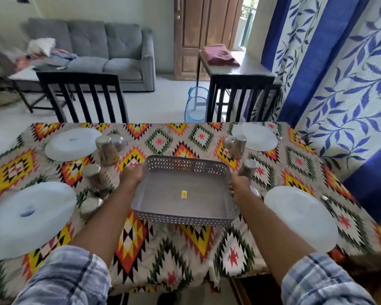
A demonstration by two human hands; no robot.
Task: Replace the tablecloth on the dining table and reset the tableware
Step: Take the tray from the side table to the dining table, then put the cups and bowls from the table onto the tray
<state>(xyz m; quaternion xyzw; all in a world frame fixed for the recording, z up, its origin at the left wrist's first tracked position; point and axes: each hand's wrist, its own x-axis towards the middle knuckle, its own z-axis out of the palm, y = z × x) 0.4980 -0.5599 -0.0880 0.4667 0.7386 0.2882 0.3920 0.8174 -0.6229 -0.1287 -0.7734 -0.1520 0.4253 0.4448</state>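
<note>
A bright diamond-patterned tablecloth (185, 256) lies spread across the frame. 4 white plates (72, 144) sit near its corners, steel tumblers (106, 149) beside them; a grey perforated tray (163, 194) is at centre.

On the tablecloth (185, 245) we find free room in two places: the wide strip between the grey tray (174, 186) and the near edge, and the middle band behind the tray, up to the far edge. Both sides are crowded. A steel tumbler (96, 176) stands just beside our left hand (130, 176), with others behind and in front of it. Another tumbler (248, 169) stands just beside our right hand (238, 186). Four white plates (30, 219) fill the corners. Right of the near right plate lies something small, perhaps a spoon (324, 198). Two dark chairs (81, 95) close the far side.
</note>
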